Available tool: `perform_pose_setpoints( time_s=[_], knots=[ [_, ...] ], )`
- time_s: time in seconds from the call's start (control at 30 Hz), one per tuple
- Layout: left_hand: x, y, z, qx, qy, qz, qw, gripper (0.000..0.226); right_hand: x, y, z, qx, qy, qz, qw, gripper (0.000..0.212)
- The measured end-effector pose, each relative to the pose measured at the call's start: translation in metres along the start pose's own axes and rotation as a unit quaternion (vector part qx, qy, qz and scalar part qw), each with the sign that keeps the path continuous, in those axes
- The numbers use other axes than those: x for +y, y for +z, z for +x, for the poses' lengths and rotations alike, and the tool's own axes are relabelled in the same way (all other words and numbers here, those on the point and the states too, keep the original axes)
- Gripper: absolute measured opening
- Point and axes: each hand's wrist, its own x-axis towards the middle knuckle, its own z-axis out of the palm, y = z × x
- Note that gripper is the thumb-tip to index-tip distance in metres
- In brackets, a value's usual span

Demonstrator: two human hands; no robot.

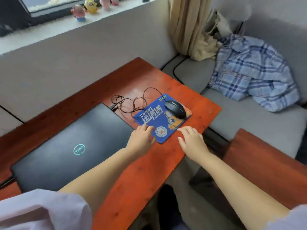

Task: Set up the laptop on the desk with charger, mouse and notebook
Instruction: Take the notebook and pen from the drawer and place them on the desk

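Observation:
A closed black laptop [69, 143] lies on the red-brown desk [136, 173]. To its right a blue printed mouse pad [154, 118] carries a black wired mouse [175, 109]; the mouse's cable [131, 102] lies in loose loops behind the pad, its plug end near the laptop's far corner. My left hand [141, 138] rests with its fingers on the pad's near left edge. My right hand [192, 140] touches the pad's near right edge, fingers spread. Neither hand holds anything. No charger or notebook is visible.
A grey sofa [249, 120] wraps around the desk, with a blue plaid shirt [252, 72] heaped on it at the right. A second red-brown surface [259, 156] sits at the right. Toy figures [90, 5] stand on the windowsill; a beige curtain [187, 27] hangs behind.

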Motion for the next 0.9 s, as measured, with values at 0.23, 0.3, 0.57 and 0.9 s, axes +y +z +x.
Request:
perform_pose_setpoints(
  time_s=[0.23,0.3,0.57,0.9],
  knots=[
    [0.109,0.075,-0.043,-0.129,0.152,0.034,0.979,0.038,0.078,0.010,-0.181,-0.014,0.231,0.031,0.972,0.034],
    [0.140,0.098,-0.056,-0.166,0.175,0.035,0.970,0.039,0.101,0.012,-0.229,-0.031,0.298,0.055,0.952,0.034],
    [0.211,0.203,-0.088,-0.301,0.110,0.058,0.945,0.036,0.183,0.039,-0.373,-0.087,0.447,0.140,0.879,0.033],
    [0.229,0.318,-0.043,-0.269,-0.140,-0.094,0.948,0.045,0.324,0.080,-0.411,0.118,0.698,0.427,0.562,0.054]
  ],
)
